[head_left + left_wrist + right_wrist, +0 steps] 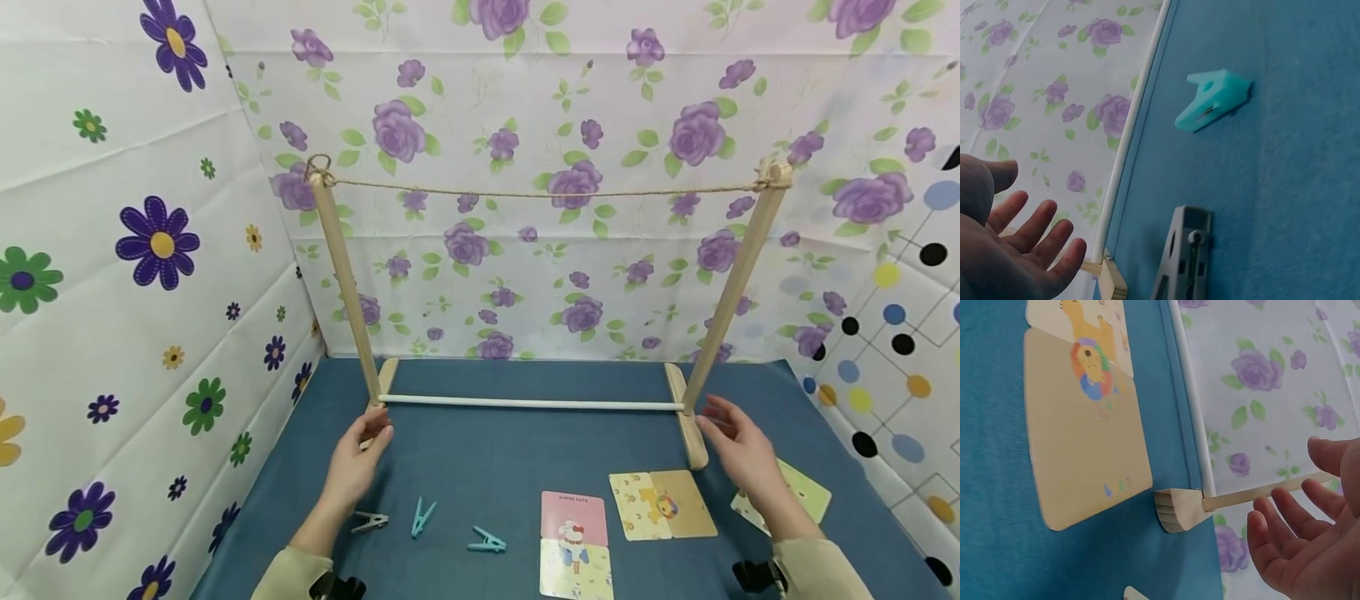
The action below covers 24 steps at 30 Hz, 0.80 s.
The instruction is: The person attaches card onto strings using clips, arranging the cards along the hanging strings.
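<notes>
A wooden stand with two posts (345,292) carries a thin twine (540,195) tied between their tops and a white rod (532,404) between their bases. My left hand (356,458), fingers relaxed and holding nothing, is beside the left foot of the stand. At the right foot (1182,509) is my right hand (738,454), its palm turned inward, also holding nothing. Below the left hand lie a grey clothespin (370,522) and two teal clothespins (422,517). A tan-and-cream card with a lion (693,504) lies left of the right hand.
A pink-and-yellow card (573,517) lies near the front, left of the lion card. Under the right forearm is a partly hidden green card (806,492). Patterned cloth walls (465,108) enclose the blue tabletop (465,458) at the back and both sides.
</notes>
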{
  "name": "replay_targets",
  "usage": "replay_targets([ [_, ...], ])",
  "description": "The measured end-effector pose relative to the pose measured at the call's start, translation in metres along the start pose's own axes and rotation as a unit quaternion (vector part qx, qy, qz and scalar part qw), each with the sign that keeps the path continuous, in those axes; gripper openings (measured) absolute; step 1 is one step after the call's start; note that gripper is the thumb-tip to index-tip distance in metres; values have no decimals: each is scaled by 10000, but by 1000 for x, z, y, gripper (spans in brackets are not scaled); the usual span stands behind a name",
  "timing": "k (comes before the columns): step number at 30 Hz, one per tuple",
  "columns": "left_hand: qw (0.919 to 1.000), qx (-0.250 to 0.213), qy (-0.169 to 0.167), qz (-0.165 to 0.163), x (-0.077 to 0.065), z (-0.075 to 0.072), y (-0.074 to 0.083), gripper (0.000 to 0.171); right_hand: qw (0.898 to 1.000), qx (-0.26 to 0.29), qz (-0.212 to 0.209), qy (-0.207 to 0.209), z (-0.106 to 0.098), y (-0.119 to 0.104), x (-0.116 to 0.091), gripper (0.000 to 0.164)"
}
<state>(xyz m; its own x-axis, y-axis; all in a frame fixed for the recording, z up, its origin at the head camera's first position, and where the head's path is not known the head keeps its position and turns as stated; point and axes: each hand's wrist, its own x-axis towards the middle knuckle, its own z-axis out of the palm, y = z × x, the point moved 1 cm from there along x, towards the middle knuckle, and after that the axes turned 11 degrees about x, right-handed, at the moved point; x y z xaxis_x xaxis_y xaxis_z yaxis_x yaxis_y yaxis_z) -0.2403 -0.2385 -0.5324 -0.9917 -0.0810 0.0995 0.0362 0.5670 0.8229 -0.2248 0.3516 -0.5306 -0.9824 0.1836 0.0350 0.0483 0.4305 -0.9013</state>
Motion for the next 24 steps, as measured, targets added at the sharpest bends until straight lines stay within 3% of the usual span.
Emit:
replay_targets([
  [9, 9984, 161, -428, 340, -17, 14, 3, 44, 9985, -41, -27, -539, 4, 3, -15, 76],
  [15, 9969, 153, -670, 388, -25, 24, 6, 40, 9968, -322, 47, -732, 8, 9, -21, 76],
  [24, 9879, -6, -1427, 603, -33, 36, 22, 35, 9941, -546, 267, -902, 10, 16, -27, 68],
])
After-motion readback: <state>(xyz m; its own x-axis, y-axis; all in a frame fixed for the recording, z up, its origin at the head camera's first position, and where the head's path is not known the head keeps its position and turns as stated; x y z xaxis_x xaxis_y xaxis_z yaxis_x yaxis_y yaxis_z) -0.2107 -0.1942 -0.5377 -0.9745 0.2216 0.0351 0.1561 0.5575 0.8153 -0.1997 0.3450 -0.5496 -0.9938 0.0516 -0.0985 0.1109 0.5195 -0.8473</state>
